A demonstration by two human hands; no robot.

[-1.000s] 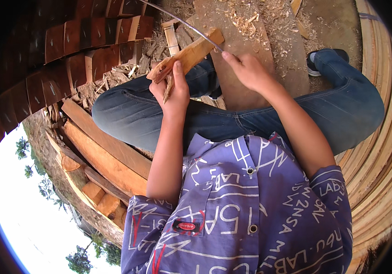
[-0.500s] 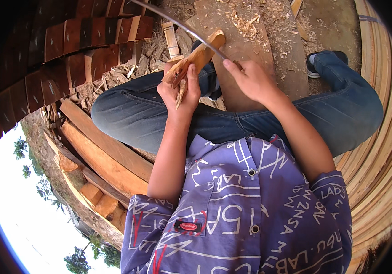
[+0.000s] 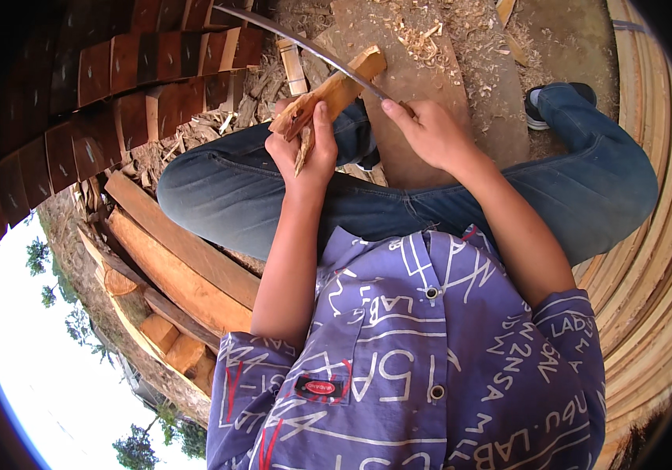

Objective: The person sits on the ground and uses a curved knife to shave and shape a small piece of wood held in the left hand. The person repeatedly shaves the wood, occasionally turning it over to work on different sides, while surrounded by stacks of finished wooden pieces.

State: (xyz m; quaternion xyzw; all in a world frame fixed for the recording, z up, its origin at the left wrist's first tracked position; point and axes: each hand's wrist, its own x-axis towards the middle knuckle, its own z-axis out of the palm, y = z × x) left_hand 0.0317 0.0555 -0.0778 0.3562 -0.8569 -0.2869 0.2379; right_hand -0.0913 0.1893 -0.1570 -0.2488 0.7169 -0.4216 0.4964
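Observation:
My left hand point(image 3: 304, 149) is closed round the near end of a short, rough piece of wood point(image 3: 336, 92), its thumb along the side. A loose splinter point(image 3: 302, 153) hangs from that end over the palm. My right hand point(image 3: 428, 131) grips the handle of a long, slightly curved knife point(image 3: 304, 44); most of the handle is hidden in the fingers. The blade lies across the wood near its far end and points up to the left. Both hands are above my bent legs point(image 3: 234, 184).
Stacked reddish-brown wood blocks point(image 3: 97, 133) stand at the left. Thick timbers point(image 3: 171, 266) lie beside my left arm. Long pale planks point(image 3: 657, 196) are piled along the right. Curled shavings point(image 3: 422, 43) litter a board point(image 3: 422, 149) on the ground ahead.
My left hand and the wood have shifted slightly left and away from me. The knife blade has tilted lower, so its tip now shows at the upper left; my right hand is almost still.

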